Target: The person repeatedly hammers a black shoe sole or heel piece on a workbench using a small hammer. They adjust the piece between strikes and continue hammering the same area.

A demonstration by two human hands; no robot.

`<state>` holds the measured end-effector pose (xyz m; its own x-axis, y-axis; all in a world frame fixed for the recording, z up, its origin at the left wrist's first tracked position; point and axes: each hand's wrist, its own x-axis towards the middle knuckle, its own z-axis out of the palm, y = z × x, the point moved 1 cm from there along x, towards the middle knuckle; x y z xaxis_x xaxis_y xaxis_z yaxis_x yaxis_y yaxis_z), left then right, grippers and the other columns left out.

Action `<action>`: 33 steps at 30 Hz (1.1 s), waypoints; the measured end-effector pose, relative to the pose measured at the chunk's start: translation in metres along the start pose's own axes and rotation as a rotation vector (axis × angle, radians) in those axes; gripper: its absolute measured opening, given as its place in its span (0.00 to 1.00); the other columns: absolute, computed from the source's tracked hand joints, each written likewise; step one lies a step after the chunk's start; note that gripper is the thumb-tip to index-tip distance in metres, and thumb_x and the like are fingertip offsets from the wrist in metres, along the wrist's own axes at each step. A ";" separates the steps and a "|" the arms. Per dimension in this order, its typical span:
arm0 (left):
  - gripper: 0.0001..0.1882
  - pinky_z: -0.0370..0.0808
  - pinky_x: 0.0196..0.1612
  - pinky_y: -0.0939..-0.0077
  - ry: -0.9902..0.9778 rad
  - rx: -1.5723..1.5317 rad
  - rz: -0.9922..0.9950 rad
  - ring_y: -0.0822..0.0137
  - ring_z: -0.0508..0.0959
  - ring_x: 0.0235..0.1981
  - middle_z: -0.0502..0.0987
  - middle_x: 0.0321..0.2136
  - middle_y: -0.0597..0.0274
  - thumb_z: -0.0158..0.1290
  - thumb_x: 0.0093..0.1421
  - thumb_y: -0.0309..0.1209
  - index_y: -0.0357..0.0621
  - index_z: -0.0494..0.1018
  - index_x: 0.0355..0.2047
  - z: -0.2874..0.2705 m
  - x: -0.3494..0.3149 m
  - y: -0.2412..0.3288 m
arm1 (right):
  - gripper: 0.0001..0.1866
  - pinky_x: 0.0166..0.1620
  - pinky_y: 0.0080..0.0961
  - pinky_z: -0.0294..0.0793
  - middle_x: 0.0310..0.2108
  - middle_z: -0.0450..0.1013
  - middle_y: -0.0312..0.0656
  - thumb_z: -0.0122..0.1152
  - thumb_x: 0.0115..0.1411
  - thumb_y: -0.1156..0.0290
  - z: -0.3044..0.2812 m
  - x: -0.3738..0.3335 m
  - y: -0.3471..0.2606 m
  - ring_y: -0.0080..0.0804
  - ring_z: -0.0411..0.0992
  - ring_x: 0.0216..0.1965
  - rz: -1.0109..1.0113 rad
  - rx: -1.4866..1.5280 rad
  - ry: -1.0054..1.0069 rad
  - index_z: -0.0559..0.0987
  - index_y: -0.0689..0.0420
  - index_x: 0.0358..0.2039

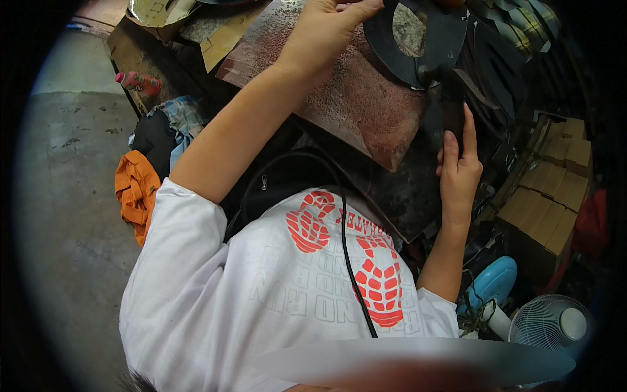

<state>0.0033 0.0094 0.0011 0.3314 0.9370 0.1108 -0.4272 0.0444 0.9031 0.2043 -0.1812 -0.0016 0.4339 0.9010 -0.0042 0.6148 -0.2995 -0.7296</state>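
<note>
My left hand [326, 29] reaches over a reddish-brown, speckled sheet [366, 108] to the top edge of the picture. Its thumb and fingers are bent together by a flat black curved piece [385, 49] with a round opening. The upper edge cuts off part of those fingers, so what they pinch is hidden. At the right of the sheet, my right hand [460, 173] is closed around a dark upright handle [452, 108], its index finger stretched along the side. The handle's upper end meets the black piece, and its kind is too dark to tell.
Black strips [490, 72] hang at the upper right. Cardboard boxes [542, 202] are stacked at right, above a blue plastic item [493, 281] and a fan [552, 326]. On the left are a pink bottle [138, 83] and an orange cloth [137, 193]. A black cable [346, 248] crosses my shirt.
</note>
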 end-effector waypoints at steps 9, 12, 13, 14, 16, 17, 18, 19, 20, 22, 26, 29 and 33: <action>0.07 0.71 0.30 0.79 -0.156 0.323 -0.059 0.77 0.74 0.28 0.77 0.29 0.69 0.55 0.67 0.30 0.39 0.76 0.40 -0.008 0.023 -0.031 | 0.27 0.41 0.27 0.77 0.42 0.82 0.46 0.59 0.68 0.60 -0.010 -0.001 -0.011 0.24 0.79 0.36 -0.075 0.024 0.023 0.69 0.37 0.67; 0.12 0.73 0.30 0.71 -0.190 0.769 0.099 0.70 0.75 0.26 0.76 0.23 0.62 0.57 0.63 0.33 0.34 0.76 0.33 -0.028 0.055 -0.019 | 0.27 0.44 0.27 0.77 0.48 0.80 0.48 0.60 0.68 0.59 -0.013 -0.002 -0.015 0.25 0.80 0.40 -0.117 0.051 0.027 0.70 0.37 0.67; 0.13 0.74 0.31 0.68 -0.192 0.810 0.156 0.67 0.76 0.26 0.77 0.22 0.59 0.57 0.62 0.34 0.33 0.76 0.33 -0.031 0.061 -0.018 | 0.27 0.44 0.27 0.77 0.49 0.80 0.49 0.61 0.67 0.59 -0.013 -0.002 -0.016 0.26 0.80 0.42 -0.127 0.056 0.025 0.70 0.37 0.66; 0.13 0.74 0.31 0.67 -0.230 0.871 0.201 0.65 0.77 0.25 0.77 0.22 0.56 0.58 0.61 0.34 0.34 0.77 0.33 -0.032 0.067 -0.016 | 0.27 0.45 0.27 0.78 0.50 0.80 0.49 0.61 0.67 0.60 -0.011 -0.001 -0.017 0.27 0.81 0.42 -0.125 0.040 0.011 0.70 0.37 0.67; 0.12 0.74 0.32 0.64 -0.305 0.995 0.295 0.59 0.79 0.25 0.79 0.22 0.52 0.59 0.59 0.34 0.34 0.78 0.34 -0.030 0.073 -0.010 | 0.27 0.45 0.29 0.78 0.49 0.80 0.49 0.60 0.68 0.60 -0.004 0.002 -0.017 0.32 0.81 0.44 -0.156 -0.042 0.012 0.69 0.37 0.67; 0.13 0.74 0.35 0.63 -0.287 1.008 0.216 0.56 0.79 0.29 0.79 0.26 0.48 0.59 0.59 0.34 0.35 0.78 0.34 -0.030 0.074 -0.006 | 0.27 0.45 0.30 0.78 0.49 0.80 0.49 0.59 0.68 0.60 0.000 0.004 -0.016 0.36 0.82 0.45 -0.188 -0.110 0.028 0.68 0.37 0.67; 0.13 0.74 0.38 0.61 -0.268 1.019 0.139 0.53 0.80 0.33 0.79 0.30 0.44 0.60 0.58 0.35 0.35 0.78 0.35 -0.028 0.074 -0.001 | 0.27 0.45 0.33 0.78 0.48 0.80 0.50 0.58 0.68 0.58 0.002 0.005 -0.015 0.43 0.81 0.46 -0.189 -0.134 0.025 0.67 0.35 0.68; 0.13 0.75 0.41 0.60 -0.249 1.029 0.061 0.49 0.80 0.37 0.80 0.35 0.40 0.60 0.57 0.35 0.36 0.79 0.35 -0.025 0.070 0.003 | 0.27 0.45 0.34 0.79 0.47 0.80 0.50 0.58 0.68 0.58 0.001 0.006 -0.014 0.44 0.81 0.46 -0.198 -0.155 0.024 0.67 0.35 0.68; 0.13 0.72 0.50 0.57 -0.098 1.157 0.269 0.45 0.75 0.51 0.75 0.48 0.35 0.61 0.58 0.35 0.36 0.80 0.35 -0.021 0.057 0.005 | 0.27 0.45 0.35 0.79 0.47 0.80 0.50 0.58 0.68 0.58 0.001 0.005 -0.013 0.45 0.81 0.46 -0.205 -0.175 0.025 0.67 0.35 0.68; 0.11 0.68 0.54 0.55 0.079 1.199 0.728 0.43 0.70 0.55 0.69 0.54 0.34 0.61 0.58 0.34 0.38 0.80 0.35 -0.013 0.041 0.017 | 0.28 0.45 0.36 0.79 0.47 0.80 0.51 0.58 0.68 0.57 0.001 0.005 -0.014 0.46 0.81 0.46 -0.195 -0.176 0.017 0.67 0.34 0.68; 0.08 0.75 0.42 0.72 -0.076 0.685 0.330 0.65 0.78 0.38 0.79 0.37 0.53 0.59 0.63 0.29 0.37 0.79 0.38 0.002 0.021 0.013 | 0.30 0.46 0.38 0.79 0.47 0.80 0.51 0.60 0.66 0.55 0.001 0.007 -0.019 0.47 0.80 0.47 -0.241 -0.131 0.012 0.66 0.34 0.68; 0.05 0.75 0.31 0.84 -0.225 0.460 0.089 0.79 0.77 0.26 0.79 0.25 0.66 0.56 0.65 0.25 0.34 0.76 0.38 0.008 0.016 -0.005 | 0.32 0.46 0.39 0.79 0.47 0.80 0.51 0.62 0.65 0.55 0.000 0.005 -0.014 0.48 0.80 0.47 -0.277 -0.139 0.010 0.65 0.34 0.68; 0.04 0.78 0.31 0.78 -0.156 0.527 0.092 0.76 0.80 0.27 0.81 0.27 0.61 0.56 0.65 0.24 0.33 0.75 0.36 0.001 0.019 -0.020 | 0.32 0.46 0.39 0.80 0.49 0.79 0.51 0.63 0.65 0.57 0.002 0.006 -0.008 0.48 0.80 0.48 -0.306 -0.092 0.013 0.65 0.34 0.68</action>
<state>0.0189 0.0262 -0.0147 0.4503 0.8647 0.2226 0.0052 -0.2519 0.9677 0.2006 -0.1730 0.0027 0.2277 0.9497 0.2150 0.7750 -0.0431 -0.6305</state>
